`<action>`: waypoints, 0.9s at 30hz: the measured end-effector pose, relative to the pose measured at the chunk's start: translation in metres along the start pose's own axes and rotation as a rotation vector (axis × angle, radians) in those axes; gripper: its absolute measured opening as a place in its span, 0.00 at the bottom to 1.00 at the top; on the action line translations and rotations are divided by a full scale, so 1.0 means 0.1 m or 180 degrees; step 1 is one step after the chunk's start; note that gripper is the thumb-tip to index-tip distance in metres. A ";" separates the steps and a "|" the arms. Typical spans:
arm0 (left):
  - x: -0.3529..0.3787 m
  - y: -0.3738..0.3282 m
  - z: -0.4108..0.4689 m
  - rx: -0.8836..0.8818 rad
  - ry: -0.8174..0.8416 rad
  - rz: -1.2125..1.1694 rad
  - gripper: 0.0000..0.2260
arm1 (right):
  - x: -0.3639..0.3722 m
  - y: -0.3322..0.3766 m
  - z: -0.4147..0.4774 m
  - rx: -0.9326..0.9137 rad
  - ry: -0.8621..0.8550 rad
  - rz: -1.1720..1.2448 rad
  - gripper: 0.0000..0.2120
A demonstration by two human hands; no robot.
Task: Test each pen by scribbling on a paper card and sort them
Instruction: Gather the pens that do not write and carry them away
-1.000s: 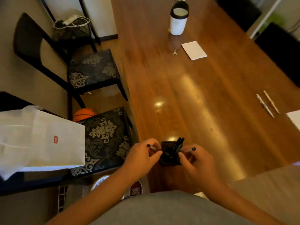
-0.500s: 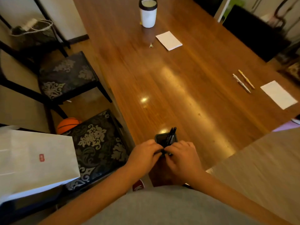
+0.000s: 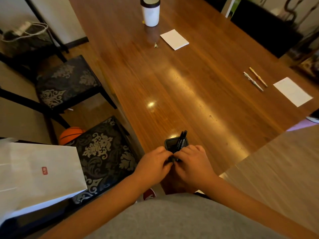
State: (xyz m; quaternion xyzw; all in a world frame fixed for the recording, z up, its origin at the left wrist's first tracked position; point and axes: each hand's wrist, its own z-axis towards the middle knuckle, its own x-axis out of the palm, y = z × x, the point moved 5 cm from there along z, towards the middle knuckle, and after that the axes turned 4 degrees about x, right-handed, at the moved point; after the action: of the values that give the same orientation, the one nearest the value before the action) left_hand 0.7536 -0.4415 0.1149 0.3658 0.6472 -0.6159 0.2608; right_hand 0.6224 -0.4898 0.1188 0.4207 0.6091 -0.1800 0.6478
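1. Head view gives us the long, polished brown wooden bench (image 3: 172, 83), which fills most of the frame and carries everything the task needs.
2. Off its left edge stand a black chair with a grey floral seat (image 3: 103, 152) and a white paper bag with a small red mark (image 3: 38, 173). Neither has a part in the job.
3. Our left hand (image 3: 153, 164) and right hand (image 3: 191, 163) meet at the near edge of the bench. Each grip is closed, with fingertips curled in and pinching a small dark item (image 3: 172, 159) between them. We judge it to be a pen or its cap, though it is too hidden to say.
4. A white cylindrical cup with a black rim (image 3: 150, 13) stands at the far end.
5. A white rectangular paper card (image 3: 174, 39) lies flat near the cup. A second white paper card (image 3: 292, 91) lies out to the right, well apart from our hands. We cannot tell whether either carries scribbles.
6. A black square pen holder (image 3: 172, 144) sits upright just beyond our fingers.
7. At least two black pens (image 3: 182, 137) lean in it, untested as far as we can judge.
8. A slim pinkish-white pen (image 3: 253, 81) and a slim yellow pen (image 3: 258, 77) lie side by side just left of the second card. We take these as already tried and set aside, so the work looks early. The black ones are left to do, and the item in hand must reach a card first.
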 end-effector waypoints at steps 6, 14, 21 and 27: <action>-0.06 0.07 -0.11 0.0101 -0.0245 -0.0211 0.13 | -0.02 0.04 -0.02 0.0040 -0.0150 0.0174 0.13; 0.07 0.52 -0.49 -0.0482 0.0008 -0.0327 0.08 | -0.17 0.01 -0.18 0.0261 -0.0584 0.0230 0.15; 0.47 1.03 -0.95 -0.1393 0.0889 -0.0621 0.09 | -0.03 -0.39 -0.73 0.1819 -0.0763 0.1301 0.12; 0.85 1.22 -1.22 -0.1652 0.1673 -0.0300 0.11 | 0.69 -0.78 -1.49 0.3473 -0.0014 0.2538 0.07</action>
State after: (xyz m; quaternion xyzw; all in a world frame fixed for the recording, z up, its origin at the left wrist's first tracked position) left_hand 0.8141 -0.3110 -0.0135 0.4030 0.8428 -0.3277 0.1412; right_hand 0.4826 -0.4024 0.0427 0.8797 0.2278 -0.2098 0.3608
